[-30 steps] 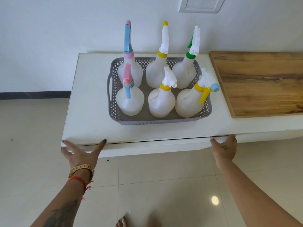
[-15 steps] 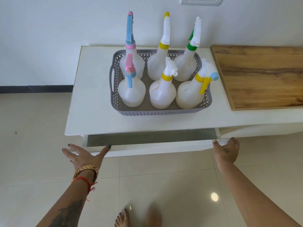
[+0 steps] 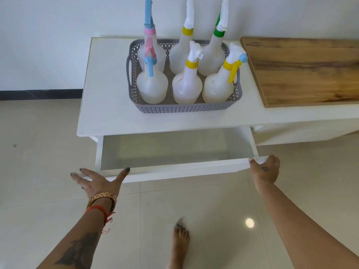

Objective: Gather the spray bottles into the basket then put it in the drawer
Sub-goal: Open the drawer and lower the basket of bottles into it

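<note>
- Grey plastic, in an openwork weave, made up the basket (image 3: 186, 108), which stood on the white tabletop (image 3: 108, 98) and held six translucent spray bottles (image 3: 186, 88) upright in two rows of three.
- The front row carried a pink-and-blue trigger head, a white head on a yellow collar, and a white head with a yellow trigger and blue nozzle; the back row had a blue head on a pink collar, a white head on a yellow collar, and a white head on a green collar.
- Below the tabletop's front edge the white drawer (image 3: 174, 171) stood pulled out, showing only its grey floor.
- The left hand (image 3: 101, 181) lay spread at the drawer front's left end, thumb on its top edge, fingers straight.
- The right hand (image 3: 265, 171) gripped the front's right corner, thumb over the top edge.
- The basket sat well behind both hands, beyond the drawer.
- A wooden board (image 3: 307, 70) lay on the tabletop just right of the basket.
</note>
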